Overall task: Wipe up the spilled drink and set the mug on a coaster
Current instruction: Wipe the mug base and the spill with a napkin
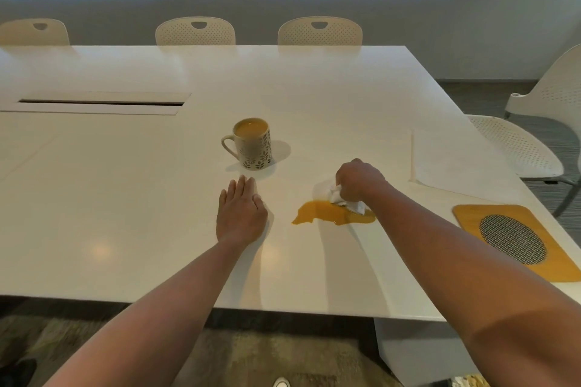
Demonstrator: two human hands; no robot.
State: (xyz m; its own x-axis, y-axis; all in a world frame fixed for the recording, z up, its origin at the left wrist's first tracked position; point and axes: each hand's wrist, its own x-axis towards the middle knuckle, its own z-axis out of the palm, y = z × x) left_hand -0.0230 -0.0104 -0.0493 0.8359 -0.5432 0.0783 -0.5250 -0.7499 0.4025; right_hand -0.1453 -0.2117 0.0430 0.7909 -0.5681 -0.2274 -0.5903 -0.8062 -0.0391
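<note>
A leaf-patterned mug full of orange drink stands upright on the white table, handle to the left. An orange puddle lies to its front right. My right hand grips a crumpled white tissue whose lower edge touches the puddle's far right side. My left hand rests flat on the table, fingers straight, just in front of the mug and left of the puddle. A yellow coaster mat with a round mesh centre lies at the table's right edge.
A white sheet lies beyond the coaster on the right. A cable slot is sunk into the table at the left. White chairs line the far side, and another chair stands at the right.
</note>
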